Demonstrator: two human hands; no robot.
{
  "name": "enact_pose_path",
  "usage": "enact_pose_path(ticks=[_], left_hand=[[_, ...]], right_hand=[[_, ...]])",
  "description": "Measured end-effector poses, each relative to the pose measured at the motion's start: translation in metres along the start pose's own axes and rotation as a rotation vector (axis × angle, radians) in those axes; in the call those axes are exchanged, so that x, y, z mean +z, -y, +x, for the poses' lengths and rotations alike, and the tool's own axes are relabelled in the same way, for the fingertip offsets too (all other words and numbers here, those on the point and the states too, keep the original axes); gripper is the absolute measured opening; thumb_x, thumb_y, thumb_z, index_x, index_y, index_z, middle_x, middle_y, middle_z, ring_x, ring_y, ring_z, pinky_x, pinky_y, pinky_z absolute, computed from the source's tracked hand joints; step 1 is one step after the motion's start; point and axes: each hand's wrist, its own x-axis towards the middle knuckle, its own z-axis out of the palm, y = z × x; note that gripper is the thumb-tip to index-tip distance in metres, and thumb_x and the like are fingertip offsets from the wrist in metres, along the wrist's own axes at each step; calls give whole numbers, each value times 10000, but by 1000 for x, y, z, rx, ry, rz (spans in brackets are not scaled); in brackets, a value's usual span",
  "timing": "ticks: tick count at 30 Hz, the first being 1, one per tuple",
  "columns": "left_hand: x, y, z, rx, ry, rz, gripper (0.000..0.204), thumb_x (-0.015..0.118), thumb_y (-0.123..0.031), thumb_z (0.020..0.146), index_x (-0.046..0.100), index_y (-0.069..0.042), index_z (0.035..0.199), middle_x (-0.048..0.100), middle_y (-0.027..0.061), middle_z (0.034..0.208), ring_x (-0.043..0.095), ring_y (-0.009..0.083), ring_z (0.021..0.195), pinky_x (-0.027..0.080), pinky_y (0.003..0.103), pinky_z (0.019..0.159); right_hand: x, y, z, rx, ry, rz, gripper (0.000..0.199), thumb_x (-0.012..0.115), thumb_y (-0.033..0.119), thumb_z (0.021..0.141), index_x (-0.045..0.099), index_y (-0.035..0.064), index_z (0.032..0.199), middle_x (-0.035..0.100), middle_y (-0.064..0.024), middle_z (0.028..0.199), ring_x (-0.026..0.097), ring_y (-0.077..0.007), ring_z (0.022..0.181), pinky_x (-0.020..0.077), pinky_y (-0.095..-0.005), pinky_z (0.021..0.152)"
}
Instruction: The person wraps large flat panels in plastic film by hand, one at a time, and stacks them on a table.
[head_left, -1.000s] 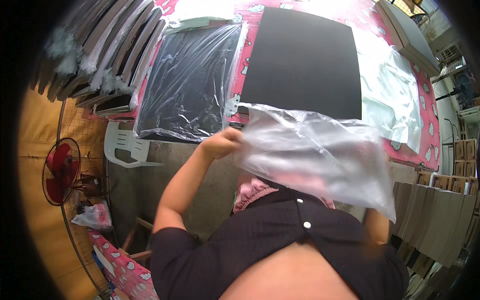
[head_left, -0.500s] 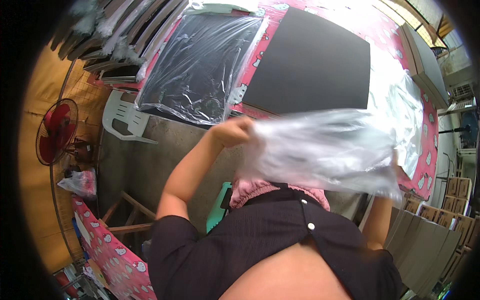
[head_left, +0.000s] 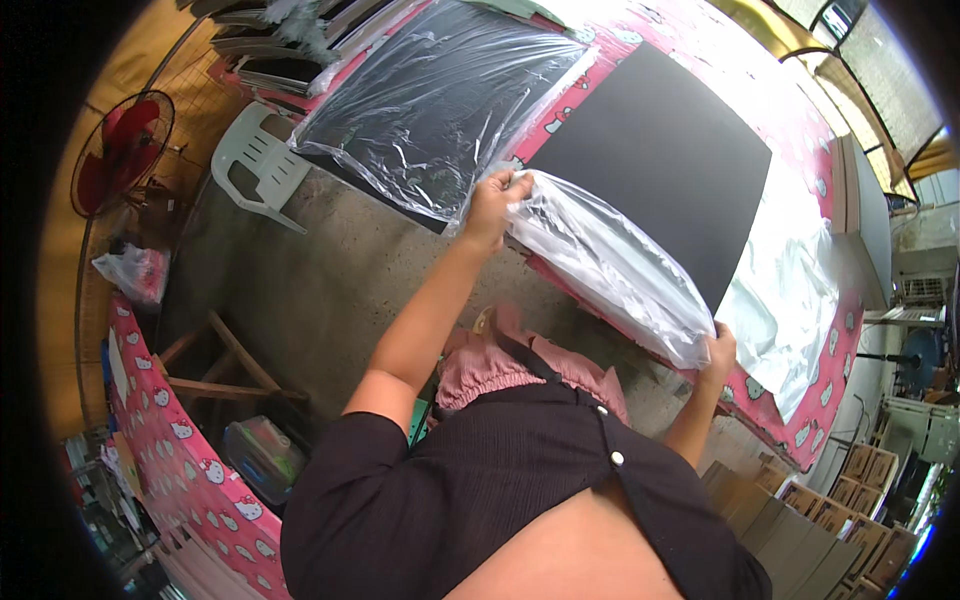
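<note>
My left hand [head_left: 493,203] grips one end of a clear plastic bag [head_left: 610,263], and my right hand [head_left: 716,351] grips the other end. The bag is stretched between them along the near edge of a table with a red patterned cloth [head_left: 790,420]. Just beyond the bag a bare black square board [head_left: 660,165] lies flat on the table. To its left lies another black board wrapped in clear plastic [head_left: 440,100].
More clear plastic sheets [head_left: 790,290] lie on the table's right part. A white plastic chair [head_left: 258,155] and a red fan [head_left: 120,150] stand at the left. Stacked boards [head_left: 270,40] lie at the far left, and brown panels [head_left: 800,540] lean at the lower right.
The bag was bunched loosely in front of my chest; now it is pulled out long between both hands at the table's edge. My view has shifted toward the table.
</note>
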Motion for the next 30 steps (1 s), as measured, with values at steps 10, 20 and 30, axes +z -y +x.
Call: enact_pose_path(ticks=[10, 20, 30], left_hand=[[12, -41, -23, 236, -98, 678, 219, 609, -171, 751, 536, 30, 704, 563, 166, 989, 571, 236, 801, 434, 289, 695], [-85, 17, -86, 118, 28, 457, 93, 631, -43, 730, 595, -12, 810, 580, -3, 805, 502, 61, 699, 404, 191, 622], [-87, -49, -78, -158, 276, 158, 78, 605, -79, 767, 551, -39, 806, 552, -20, 746, 490, 35, 667, 384, 167, 599]], right_hand=[[-28, 20, -18, -286, -210, 51, 320, 551, 129, 668, 586, -18, 950, 612, -163, 861, 597, -279, 785, 459, -339, 702], [30, -89, -86, 128, 608, 1605, 344, 572, -73, 721, 411, 74, 987, 569, -46, 784, 559, -108, 679, 451, -199, 616], [21, -64, -87, -64, 245, 1459, 194, 570, -9, 774, 491, 75, 930, 534, 17, 803, 487, -26, 652, 372, -134, 547]])
